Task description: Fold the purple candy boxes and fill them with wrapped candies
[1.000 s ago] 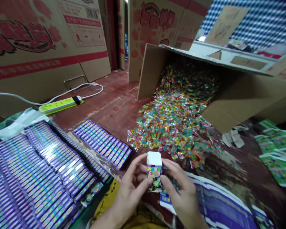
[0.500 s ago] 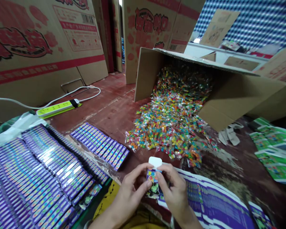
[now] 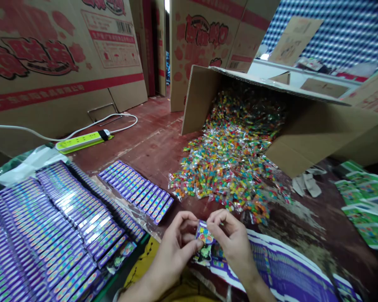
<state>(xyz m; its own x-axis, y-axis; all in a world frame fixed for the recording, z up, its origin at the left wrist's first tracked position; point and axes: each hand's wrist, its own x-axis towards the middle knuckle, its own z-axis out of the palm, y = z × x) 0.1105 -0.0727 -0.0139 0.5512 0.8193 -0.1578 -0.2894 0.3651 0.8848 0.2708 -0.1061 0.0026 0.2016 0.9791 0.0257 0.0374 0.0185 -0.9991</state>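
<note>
A small purple candy box (image 3: 205, 237) with a colourful print is held upright between my two hands, near the table's front edge. My left hand (image 3: 180, 243) pinches its left side, thumb across the front. My right hand (image 3: 229, 239) is closed at its upper right corner, thumb and forefinger at the top edge. No white flap stands up from the box now. Beside my right hand lies a fanned row of flat purple cartons (image 3: 290, 268). Beyond my hands spreads a heap of small clear candy packets (image 3: 220, 163).
The packets spill from a tipped cardboard box (image 3: 321, 130). At left, many filled purple boxes (image 3: 59, 226) stand in rows, with a shorter row (image 3: 137, 188) nearby. A power strip (image 3: 82, 141) with a white cable lies behind. Green cartons (image 3: 365, 201) are stacked at right.
The white top flap that stood up from the candy box has been folded down. My right hand has curled in at the top edge. The view has shifted slightly.
</note>
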